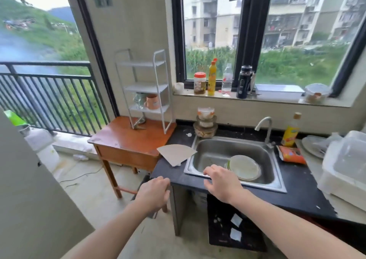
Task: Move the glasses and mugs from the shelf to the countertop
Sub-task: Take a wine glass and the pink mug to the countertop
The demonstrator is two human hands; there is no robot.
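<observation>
A white wire shelf point(160, 76) stands on a wooden side table point(126, 139). On its lowest tier sit a clear stemmed glass point(139, 99) and, to its right, an orange mug point(152, 101). The upper tiers hold nothing. The dark countertop point(295, 183) begins right of the table. My left hand point(153, 192) hovers near the countertop's front left corner, fingers loosely curled, holding nothing. My right hand point(221, 181) rests at the sink's front rim, fingers spread and empty. Both hands are far below and in front of the shelf.
A steel sink point(213, 149) holds plates point(244, 166). A piece of cardboard point(176, 153) lies on the counter's left end. Stacked glass bowls point(205, 123), a faucet point(264, 125), a yellow bottle point(290, 132), a snack packet point(291, 154) and plastic containers point(346, 165) crowd the counter. Bottles line the windowsill.
</observation>
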